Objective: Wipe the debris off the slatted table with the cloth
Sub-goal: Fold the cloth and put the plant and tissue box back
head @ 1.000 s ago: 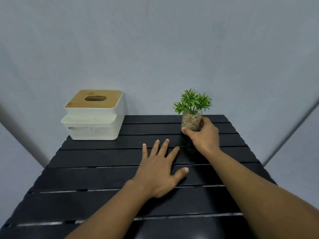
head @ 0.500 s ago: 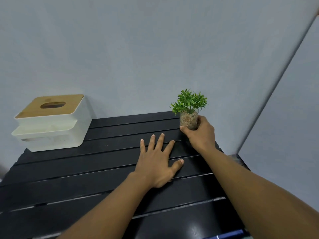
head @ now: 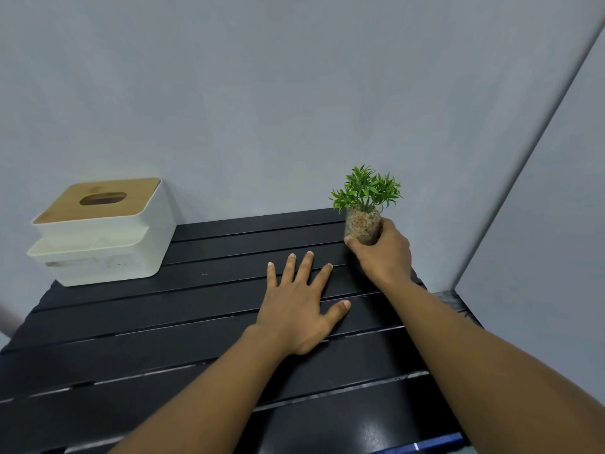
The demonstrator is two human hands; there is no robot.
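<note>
Slats of the black slatted table (head: 196, 322) fill the lower frame and are the biggest thing I have to work with. Their long axis runs from about nine o'clock to three o'clock, tilting slightly up toward three, and narrow gaps separate them. I judge the surface rigid and smooth, so crumbs should slide along a slat readily but could drop into the gaps if I wipe across them.

At ten o'clock a white tissue box (head: 101, 237) with a wooden lid sits on the far left corner against the wall. I judge it light and easy to nudge.

My left hand (head: 298, 309) lies flat on the table near centre, fingers spread wide and pointing toward twelve, holding nothing.

My right hand (head: 383, 253) at two o'clock is wrapped around the small plant pot (head: 362, 226), a clear cup of gravel with green sprigs standing upright. I judge it bottom-heavy for its size and possibly slippery, best held low around the cup.

I see no cloth anywhere in view, so I cannot tell where it is. I expect it soft and limp, best bunched in the palm. Debris is barely visible: a faint speck (head: 204, 274) on a slat toward eleven o'clock.
</note>
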